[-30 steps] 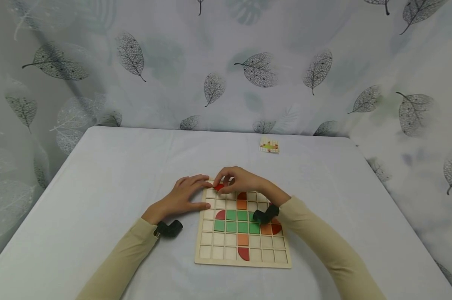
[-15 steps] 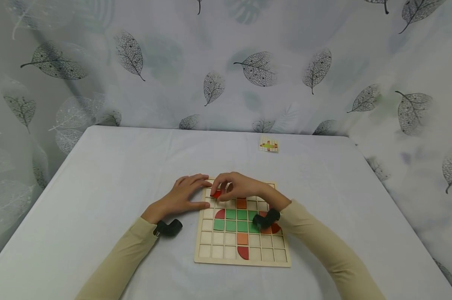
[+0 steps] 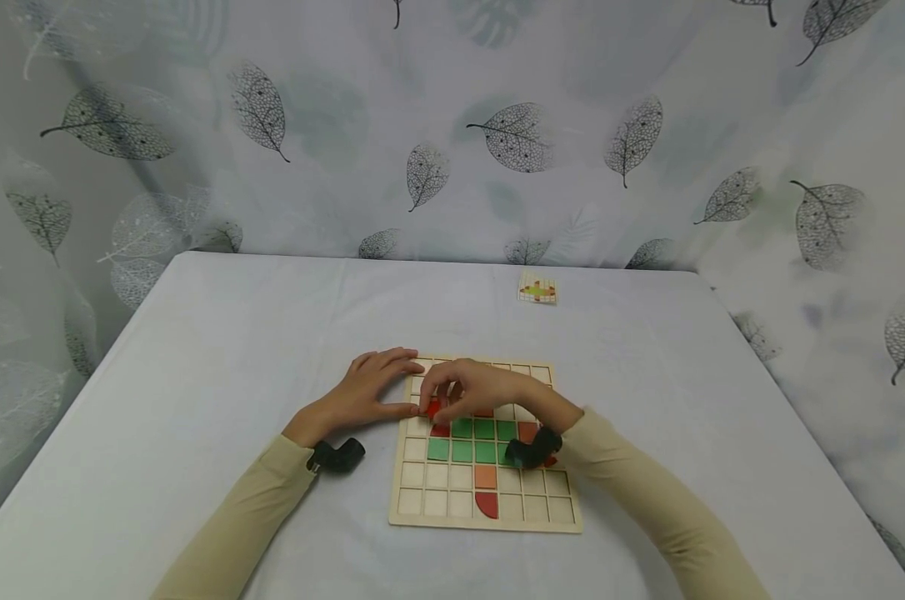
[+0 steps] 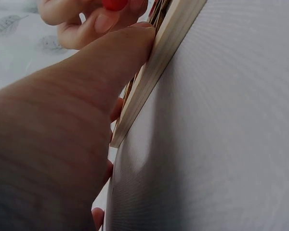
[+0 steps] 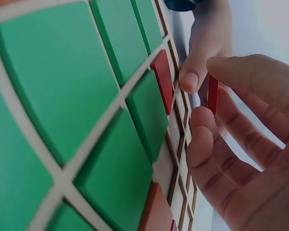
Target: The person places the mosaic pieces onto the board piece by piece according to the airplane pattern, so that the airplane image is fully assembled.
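A square wooden grid board [image 3: 412,502] lies on the white table. My right hand [image 3: 477,388] reaches over its upper left part and pinches a red tile [image 5: 213,95] between thumb and fingers, held up off the grid. Just below it, a red quarter-round tile [image 5: 163,79] sits in a cell at the left end of the green tiles [image 3: 462,451]. My left hand [image 3: 358,393] rests at the board's left edge, thumb on the rim, fingers spread along the upper corner. An orange tile [image 3: 486,477] and a red quarter-round tile [image 3: 487,504] fill cells lower down.
A small picture card [image 3: 537,290] with a coloured grid pattern lies near the table's far edge. Black wrist cameras [image 3: 337,457] are worn on both wrists. Behind the table [image 3: 220,350] hangs a leaf-patterned curtain [image 3: 332,125].
My right hand has moved down the board towards the body, carrying the red tile from the top row to near the left end of the green tiles. The left hand has stayed in place.
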The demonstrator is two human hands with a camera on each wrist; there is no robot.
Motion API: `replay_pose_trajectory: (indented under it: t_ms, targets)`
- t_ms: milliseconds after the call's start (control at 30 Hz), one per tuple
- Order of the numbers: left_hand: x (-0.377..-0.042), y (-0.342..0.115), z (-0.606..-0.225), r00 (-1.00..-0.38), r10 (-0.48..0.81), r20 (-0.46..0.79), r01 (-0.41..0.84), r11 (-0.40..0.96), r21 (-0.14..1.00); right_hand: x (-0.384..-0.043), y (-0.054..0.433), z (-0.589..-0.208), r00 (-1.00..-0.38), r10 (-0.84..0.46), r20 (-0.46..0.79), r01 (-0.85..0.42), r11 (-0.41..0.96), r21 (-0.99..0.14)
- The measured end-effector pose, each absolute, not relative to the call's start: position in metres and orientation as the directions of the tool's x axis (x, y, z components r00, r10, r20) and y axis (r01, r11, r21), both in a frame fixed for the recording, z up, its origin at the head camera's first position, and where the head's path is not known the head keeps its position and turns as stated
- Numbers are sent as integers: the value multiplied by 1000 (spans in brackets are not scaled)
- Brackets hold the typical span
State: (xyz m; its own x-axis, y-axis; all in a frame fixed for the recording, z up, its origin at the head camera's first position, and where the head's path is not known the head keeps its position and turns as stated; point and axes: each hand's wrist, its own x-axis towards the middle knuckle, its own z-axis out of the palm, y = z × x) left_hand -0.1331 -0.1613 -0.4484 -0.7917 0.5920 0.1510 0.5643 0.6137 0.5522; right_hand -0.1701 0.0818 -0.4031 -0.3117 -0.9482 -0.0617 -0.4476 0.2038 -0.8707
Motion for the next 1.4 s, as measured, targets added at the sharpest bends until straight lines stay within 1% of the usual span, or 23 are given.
replay_pose_trajectory:
  t_ms: [233, 467, 600, 767, 1033, 1167, 1333, 1400]
  targets:
    - [-133, -162, -448, -788, 596, 151, 565, 604, 562, -164, 79, -402, -283, -957, -60, -451, 188, -873]
    - [-133, -162, -448, -780, 605, 161, 575, 591, 565, -159, 76, -403, -256, -963, -90, -445, 200, -873]
    - [-133, -162, -448, -781, 603, 160, 574, 594, 564, -155, 73, -403, -237, -967, -95, -470, 200, -860]
    - [-133, -162, -448, -782, 602, 160, 573, 594, 565, -153, 70, -408, -203, -977, -66, -527, 166, -834]
    - [-133, -162, -450, -780, 605, 159, 576, 595, 561, -147, 66, -411, -181, -983, -42, -569, 139, -810]
    - [-133, -162, -450, -781, 605, 159, 575, 596, 561, -144, 64, -411, -184, -982, -33, -594, 138, -793]
    - [-132, -162, -450, -774, 610, 172, 589, 593, 549, -142, 65, -411, -211, -976, -61, -607, 180, -774]
    - [-132, -162, -449, -772, 611, 174, 591, 591, 549, -142, 65, -412, -212, -975, -65, -618, 185, -764]
